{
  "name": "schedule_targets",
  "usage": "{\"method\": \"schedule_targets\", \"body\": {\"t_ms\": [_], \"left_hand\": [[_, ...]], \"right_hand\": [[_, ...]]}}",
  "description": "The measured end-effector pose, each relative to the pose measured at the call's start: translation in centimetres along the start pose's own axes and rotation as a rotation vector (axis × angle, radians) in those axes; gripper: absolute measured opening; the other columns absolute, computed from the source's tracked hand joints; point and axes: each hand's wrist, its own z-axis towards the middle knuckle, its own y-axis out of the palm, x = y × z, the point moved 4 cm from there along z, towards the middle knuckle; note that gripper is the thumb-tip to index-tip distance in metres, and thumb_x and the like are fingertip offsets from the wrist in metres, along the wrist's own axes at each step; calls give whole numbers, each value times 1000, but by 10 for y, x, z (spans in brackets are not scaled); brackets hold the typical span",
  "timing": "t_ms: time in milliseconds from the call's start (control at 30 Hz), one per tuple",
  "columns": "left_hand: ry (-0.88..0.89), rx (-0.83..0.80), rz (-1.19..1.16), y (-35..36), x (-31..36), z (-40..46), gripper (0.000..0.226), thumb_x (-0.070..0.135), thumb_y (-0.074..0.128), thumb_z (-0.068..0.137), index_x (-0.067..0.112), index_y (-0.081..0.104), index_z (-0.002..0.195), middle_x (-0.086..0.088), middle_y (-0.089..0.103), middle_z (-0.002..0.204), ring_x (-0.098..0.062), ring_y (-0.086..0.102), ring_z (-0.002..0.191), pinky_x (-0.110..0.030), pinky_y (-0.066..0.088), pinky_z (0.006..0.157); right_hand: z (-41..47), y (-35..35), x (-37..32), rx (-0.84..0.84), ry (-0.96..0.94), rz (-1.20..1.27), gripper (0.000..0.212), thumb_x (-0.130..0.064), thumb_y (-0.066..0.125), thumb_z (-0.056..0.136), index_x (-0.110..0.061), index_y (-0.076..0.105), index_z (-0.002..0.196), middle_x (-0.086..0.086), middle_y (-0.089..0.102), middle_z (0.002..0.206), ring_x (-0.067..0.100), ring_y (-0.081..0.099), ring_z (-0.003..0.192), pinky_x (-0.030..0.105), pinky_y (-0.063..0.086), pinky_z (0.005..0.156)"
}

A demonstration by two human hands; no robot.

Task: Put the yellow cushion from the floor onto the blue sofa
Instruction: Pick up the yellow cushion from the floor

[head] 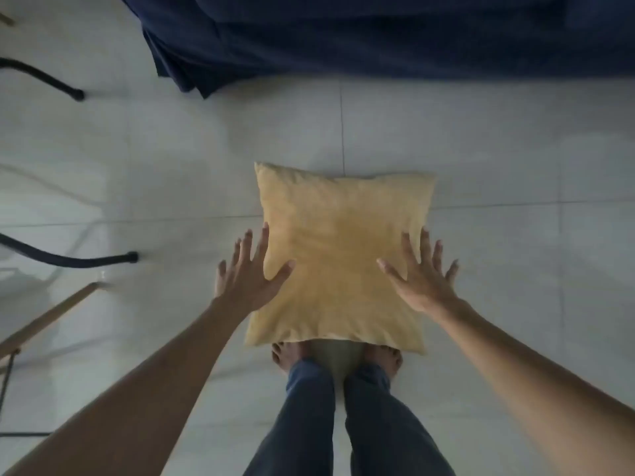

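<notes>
A square yellow cushion [338, 255] lies flat on the pale tiled floor, just in front of my bare feet, its near edge over my toes. My left hand [249, 273] hovers at the cushion's left edge with fingers spread, thumb over the fabric. My right hand [421, 273] is at its right edge, also spread wide, thumb over the fabric. Neither hand grips it. The blue sofa [378, 39] fills the top of the view, beyond the cushion, draped in dark blue cloth.
Black curved furniture legs [68, 260] and a wooden leg [51, 314] stand at the left. My legs in blue trousers [343, 424] are at the bottom centre. Bare tiled floor [515, 149] lies between cushion and sofa.
</notes>
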Motion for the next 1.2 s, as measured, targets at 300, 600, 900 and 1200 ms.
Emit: {"method": "schedule_targets", "body": {"t_ms": [300,600,900,1200], "left_hand": [[-65,-106,-260,63,-7,70,121,100,44,72,50,-22,161,-7,14,174,-43,38,150,-65,40,112],[0,-114,-626,92,-14,107,139,103,58,57,56,-31,154,-13,31,167,-32,42,149,-53,37,121],[105,-38,-599,89,-6,88,138,102,60,57,61,-32,151,-15,30,168,-33,43,148,-55,38,119],[106,-9,-710,91,-1,31,139,93,70,65,58,-32,153,-1,13,176,-23,32,157,-57,33,123]], "right_hand": [[63,52,26,100,4,247,98,-94,28,86,-56,-31,155,-5,-35,171,48,-4,161,70,15,125],[90,68,39,241,-35,658,113,-77,56,89,-44,-20,165,-6,-17,177,18,-1,164,48,15,127],[83,69,23,267,-86,551,119,-80,62,81,-51,-21,162,2,4,173,42,42,149,60,37,116],[31,64,3,258,-135,547,120,-79,64,81,-51,-19,163,5,11,170,42,49,142,57,43,112]]}}
